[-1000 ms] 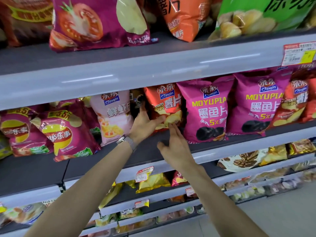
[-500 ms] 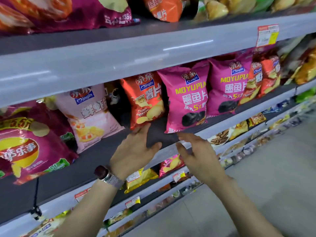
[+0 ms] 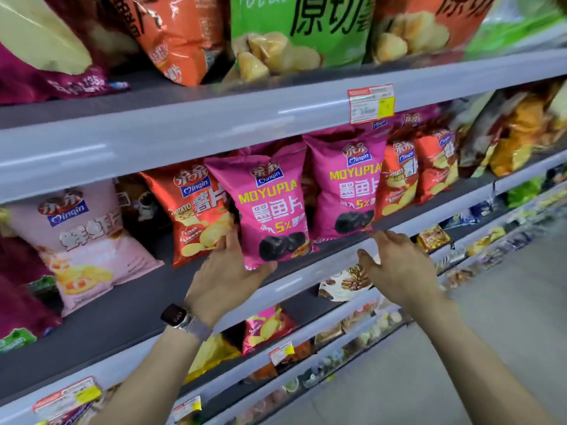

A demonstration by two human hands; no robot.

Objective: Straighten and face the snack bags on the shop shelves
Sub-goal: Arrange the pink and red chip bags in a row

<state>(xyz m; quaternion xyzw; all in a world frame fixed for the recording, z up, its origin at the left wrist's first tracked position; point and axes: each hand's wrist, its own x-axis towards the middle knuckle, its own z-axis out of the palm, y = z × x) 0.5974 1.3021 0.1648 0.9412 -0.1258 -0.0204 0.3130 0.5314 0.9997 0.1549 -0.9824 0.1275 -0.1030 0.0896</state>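
On the middle shelf (image 3: 122, 317) a magenta Moyupian bag (image 3: 270, 207) stands upright, leaning slightly left. My left hand (image 3: 227, 271) grips its lower left corner, thumb under the bottom edge and fingers between it and the orange potato chips bag (image 3: 193, 216). A second magenta bag (image 3: 346, 191) stands just to the right. My right hand (image 3: 399, 271) hovers with relaxed fingers below that bag's lower right corner, at the shelf's front edge, holding nothing. A pale pink bag (image 3: 89, 240) leans back at the left.
More orange bags (image 3: 405, 179) and mixed bags fill the shelf to the right. Large green (image 3: 300, 32) and orange (image 3: 181, 35) bags stand on the shelf above, which carries a price tag (image 3: 371, 102). Lower shelves hold small snack packs (image 3: 432, 237). Grey floor (image 3: 491, 332) lies to the right.
Both hands shifted right from the orange potato chips bag. My left hand took hold of the first magenta bag's bottom; my right hand moved under the second magenta bag.
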